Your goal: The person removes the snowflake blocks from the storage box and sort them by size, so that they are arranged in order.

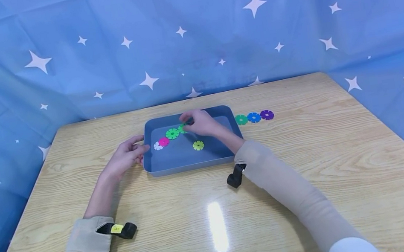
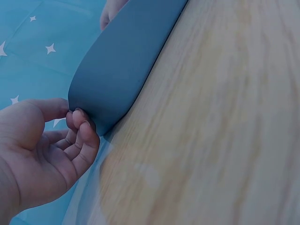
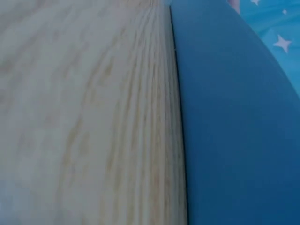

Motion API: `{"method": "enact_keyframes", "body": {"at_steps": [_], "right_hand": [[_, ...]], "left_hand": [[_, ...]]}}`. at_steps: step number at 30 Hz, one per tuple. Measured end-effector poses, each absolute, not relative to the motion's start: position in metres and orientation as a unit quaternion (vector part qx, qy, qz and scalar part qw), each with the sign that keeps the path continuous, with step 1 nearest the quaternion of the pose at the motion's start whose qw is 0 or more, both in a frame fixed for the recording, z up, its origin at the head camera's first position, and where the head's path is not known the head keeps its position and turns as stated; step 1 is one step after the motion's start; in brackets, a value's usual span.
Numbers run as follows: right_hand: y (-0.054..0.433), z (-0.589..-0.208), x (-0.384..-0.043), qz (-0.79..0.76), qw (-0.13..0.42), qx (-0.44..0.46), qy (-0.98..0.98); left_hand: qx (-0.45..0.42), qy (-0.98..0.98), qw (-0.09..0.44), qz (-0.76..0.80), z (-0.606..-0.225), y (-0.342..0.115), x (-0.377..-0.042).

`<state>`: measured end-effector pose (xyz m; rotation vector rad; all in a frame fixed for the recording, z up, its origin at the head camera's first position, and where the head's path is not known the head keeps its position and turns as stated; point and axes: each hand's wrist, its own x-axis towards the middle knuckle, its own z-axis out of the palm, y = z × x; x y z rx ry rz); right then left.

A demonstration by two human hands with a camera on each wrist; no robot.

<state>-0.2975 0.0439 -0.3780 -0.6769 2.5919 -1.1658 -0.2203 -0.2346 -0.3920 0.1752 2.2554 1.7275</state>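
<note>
While the left end of the tray [image 1: 175,159] is gripped by the thumb and curled fingers of the left hand [image 1: 128,154], the right hand [image 1: 202,122] is held over its far side with fingers bent; whether anything is pinched there cannot be told. One green disc [image 1: 181,129] is partly covered by its fingers. Next to it, inside the tray, a fully exposed green disc [image 1: 172,134], a pink disc [image 1: 163,141] and a white disc [image 1: 157,146] are seen, and a yellow disc [image 1: 198,145] is set apart. Green [image 1: 241,119], blue [image 1: 254,117] and purple discs [image 1: 267,115] are lined up on the table [image 1: 308,162] beyond the right wall. In both wrist views the tray's contents are hidden by its outer wall; from the right wrist, just a sliver of skin is shown, cut off above.
</note>
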Motion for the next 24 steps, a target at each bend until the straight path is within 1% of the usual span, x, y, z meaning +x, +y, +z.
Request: {"method": "enact_keyframes", "body": {"at_steps": [12, 18, 24], "right_hand": [[0.041, -0.3842, -0.3003, -0.33, 0.113, -0.233, 0.908], [0.0413, -0.3818, -0.298, -0.333, 0.122, -0.217, 0.909], [0.042, -0.3817, -0.2965, -0.344, 0.133, -0.22, 0.903]], "left_hand": [[0.059, 0.783, 0.148, 0.601, -0.3912, -0.2354, -0.2199], [0.061, 0.783, 0.149, 0.601, -0.3912, -0.2351, -0.22], [0.059, 0.783, 0.148, 0.601, -0.392, -0.2352, -0.2203]]}}
